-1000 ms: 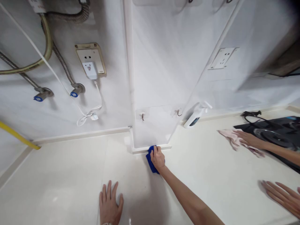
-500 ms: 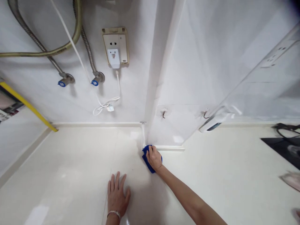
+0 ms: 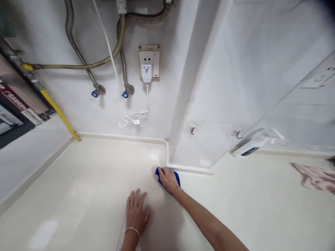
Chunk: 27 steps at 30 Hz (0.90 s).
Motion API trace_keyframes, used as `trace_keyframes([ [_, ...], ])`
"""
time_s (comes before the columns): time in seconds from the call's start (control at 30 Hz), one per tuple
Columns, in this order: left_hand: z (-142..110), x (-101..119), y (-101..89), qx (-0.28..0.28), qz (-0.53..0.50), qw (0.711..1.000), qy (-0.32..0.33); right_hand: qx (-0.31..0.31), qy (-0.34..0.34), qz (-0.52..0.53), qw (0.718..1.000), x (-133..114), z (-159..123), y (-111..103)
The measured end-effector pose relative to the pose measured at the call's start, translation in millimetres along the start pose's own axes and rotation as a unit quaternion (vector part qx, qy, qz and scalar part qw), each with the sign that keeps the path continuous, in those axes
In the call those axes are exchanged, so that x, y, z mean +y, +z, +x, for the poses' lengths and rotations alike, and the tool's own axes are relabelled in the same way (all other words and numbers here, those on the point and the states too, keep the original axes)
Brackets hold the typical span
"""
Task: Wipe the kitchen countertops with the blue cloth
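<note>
My right hand [image 3: 169,180] presses a blue cloth [image 3: 177,177] onto the cream countertop [image 3: 99,195], just in front of the corner of the white wall column. Its fingers curl over the cloth, which sticks out on both sides of the palm. My left hand [image 3: 136,212], with a band on the wrist, lies flat on the same surface to the left, fingers spread and nothing under them that I can see. A low raised edging [image 3: 191,169] runs along the column's foot, close to the cloth.
A wall socket [image 3: 150,62] holds a plug with a looped white cord. Two blue-capped valves [image 3: 98,91] with metal hoses and a yellow pipe [image 3: 60,115] are at left. Wall hooks [image 3: 193,130], a white bottle-like object [image 3: 250,144] and a pinkish cloth [image 3: 314,176] are at right.
The view has shifted, showing more of the left wall. My right hand and the blue cloth have drawn slightly away from the column's corner. My left hand still rests flat.
</note>
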<state>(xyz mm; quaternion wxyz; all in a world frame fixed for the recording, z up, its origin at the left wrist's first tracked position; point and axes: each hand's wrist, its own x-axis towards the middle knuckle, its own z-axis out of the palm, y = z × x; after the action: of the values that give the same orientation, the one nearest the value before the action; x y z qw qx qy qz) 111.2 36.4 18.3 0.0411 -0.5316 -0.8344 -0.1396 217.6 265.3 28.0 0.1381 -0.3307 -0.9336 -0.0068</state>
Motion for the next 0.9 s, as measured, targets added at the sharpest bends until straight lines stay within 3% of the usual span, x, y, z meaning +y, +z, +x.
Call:
trace_keyframes([
  [0.13, -0.5, 1.2, -0.6, 0.001, -0.001, 1.0, -0.008, 0.036, -0.003, 0.051, 0.998, -4.0, -19.7, -6.4],
  [0.27, -1.7, 0.1, 4.2, 0.014, -0.009, 1.0, -0.01, 0.074, -0.031, 0.053, 0.995, 0.1, -58.0, -4.7],
  [0.37, -2.5, -0.8, 7.9, 0.028, -0.019, 0.999, -0.006, 0.067, -0.083, 0.065, 0.992, -5.3, -78.6, 1.4],
  [0.43, -2.9, -0.5, 8.6, 0.032, -0.023, 0.999, -0.006, 0.043, -0.125, 0.078, 0.988, -14.8, -77.1, 4.4],
  [0.57, -3.4, 1.2, 7.2, 0.03, -0.021, 0.999, -0.005, -0.022, -0.149, 0.094, 0.984, -31.5, -33.6, 7.7],
  [0.73, -5.2, 0.2, 11.8, 0.013, -0.021, 1.0, -0.002, -0.096, -0.073, 0.056, 0.991, -26.4, 39.2, 11.3],
  [0.9, -8.5, -1.0, 21.8, -0.009, -0.043, 0.999, -0.015, -0.12, 0.018, 0.009, 0.993, -13.7, 84.0, 22.1],
])
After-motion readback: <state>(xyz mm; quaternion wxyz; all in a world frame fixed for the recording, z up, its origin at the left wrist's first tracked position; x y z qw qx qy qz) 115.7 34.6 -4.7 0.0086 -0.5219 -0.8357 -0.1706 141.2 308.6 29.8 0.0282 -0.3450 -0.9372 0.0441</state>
